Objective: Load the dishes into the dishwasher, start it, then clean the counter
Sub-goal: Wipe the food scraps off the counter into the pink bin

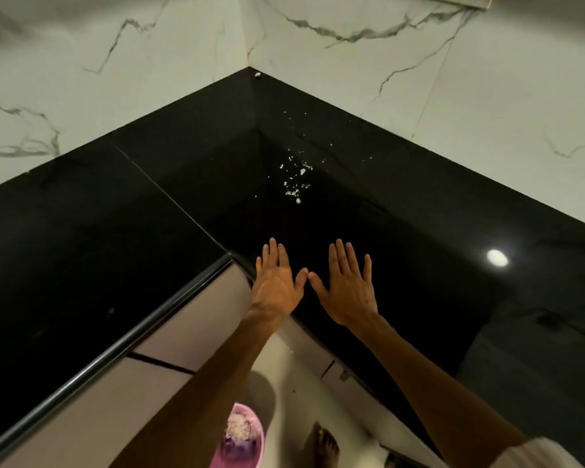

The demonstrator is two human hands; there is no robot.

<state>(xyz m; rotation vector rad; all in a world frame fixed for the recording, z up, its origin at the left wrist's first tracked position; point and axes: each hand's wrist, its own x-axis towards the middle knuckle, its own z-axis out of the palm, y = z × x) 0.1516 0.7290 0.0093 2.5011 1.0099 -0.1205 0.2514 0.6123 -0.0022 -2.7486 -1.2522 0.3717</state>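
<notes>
The counter (402,214) is glossy black stone, wrapping an inner corner under white marbled wall tiles (81,62); no writing shows anywhere. White crumbs (296,177) lie scattered toward the far corner, one bit (257,75) right against the wall. Near its edge, the left hand (277,282) and right hand (348,285) are spread flat, fingers apart, thumbs almost touching, holding nothing. A pink tub (240,437) sits on the floor below.

Pink basin (242,440) cut off at bottom edge; white specks (296,180) too small to identify.
</notes>
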